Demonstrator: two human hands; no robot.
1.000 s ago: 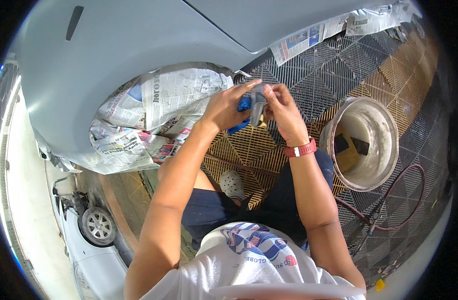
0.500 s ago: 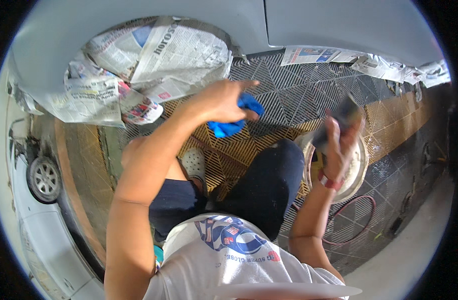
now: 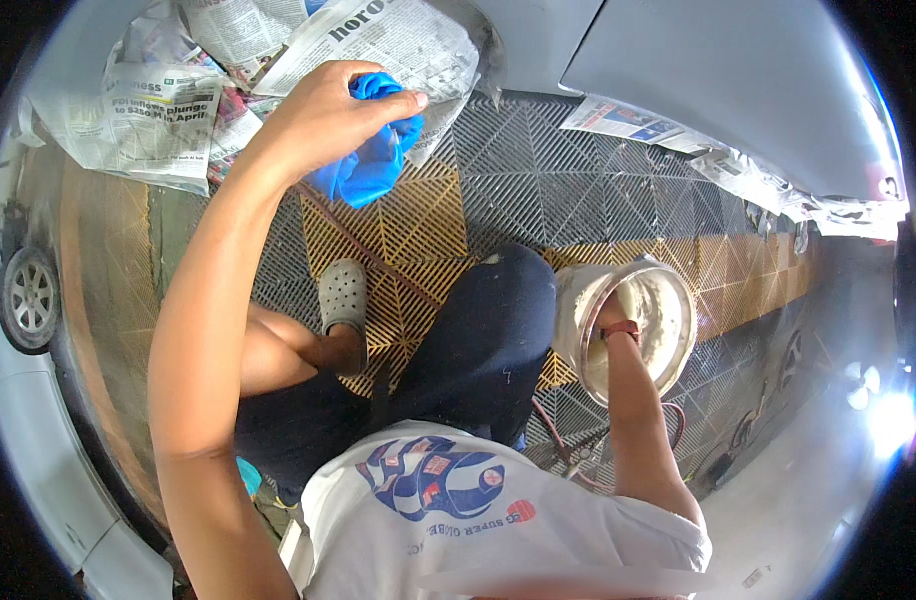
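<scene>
A crumpled blue cloth (image 3: 366, 175) hangs from my left hand (image 3: 333, 110), pinched between the thumb and fingers. That hand is up by the newspaper (image 3: 398, 55) which covers the lower part of a grey vehicle body panel (image 3: 718, 60). My right hand (image 3: 612, 314) is down inside a whitish bucket (image 3: 574, 312), whose inner wall is smeared pale. The bucket's rim and wall hide its fingers, so what it holds, if anything, does not show. A reddish band circles the right wrist.
Black and yellow slatted floor tiles (image 3: 538, 190) lie beneath me. A thin hose (image 3: 373, 255) crosses them, with a coil beside the bucket. More newspaper (image 3: 628, 125) hangs along the panel's lower edge. A light-coloured car (image 3: 38, 420) stands at the left.
My left hand has risen leftward with the blue cloth, toward the newspaper. My right hand, which held a dark flat block above the bucket, has gone down into it. The view has shifted.
</scene>
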